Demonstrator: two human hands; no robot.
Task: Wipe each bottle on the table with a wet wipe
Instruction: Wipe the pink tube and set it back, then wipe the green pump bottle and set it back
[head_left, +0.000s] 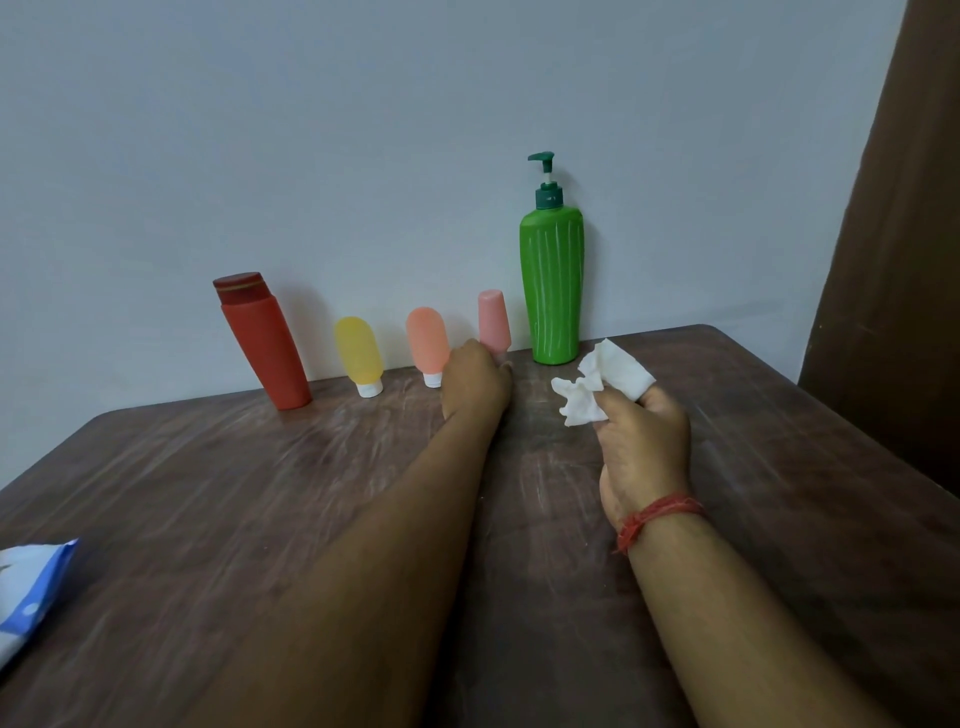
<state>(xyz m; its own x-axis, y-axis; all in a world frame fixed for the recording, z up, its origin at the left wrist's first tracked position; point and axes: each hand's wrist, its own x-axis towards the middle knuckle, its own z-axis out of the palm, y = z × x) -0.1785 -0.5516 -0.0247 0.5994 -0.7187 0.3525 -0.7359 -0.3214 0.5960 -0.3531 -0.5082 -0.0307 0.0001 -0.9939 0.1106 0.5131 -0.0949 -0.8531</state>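
Five bottles stand in a row across the middle of the frame: a red bottle (265, 345) leaning left, a yellow tube (359, 355) and an orange tube (428, 340) on white caps, a pink tube (494, 320), and a tall upright green pump bottle (551, 280). A crumpled white wet wipe (597, 382) sits right of centre.

The tall pump bottle (551, 291) is bright green with thin pale stripes running down it — its pump a darker green. Beside it stand a pink tube (494, 322), an orange tube (428, 340), a yellow tube (359, 353) — the last two white-capped — and a red bottle (265, 343) with a darker red cap. The wipe (597, 387) is white, the table (208, 493) dark brown with streaked grain, the packet (28, 587) blue and white, the wrist thread (655, 517) red.
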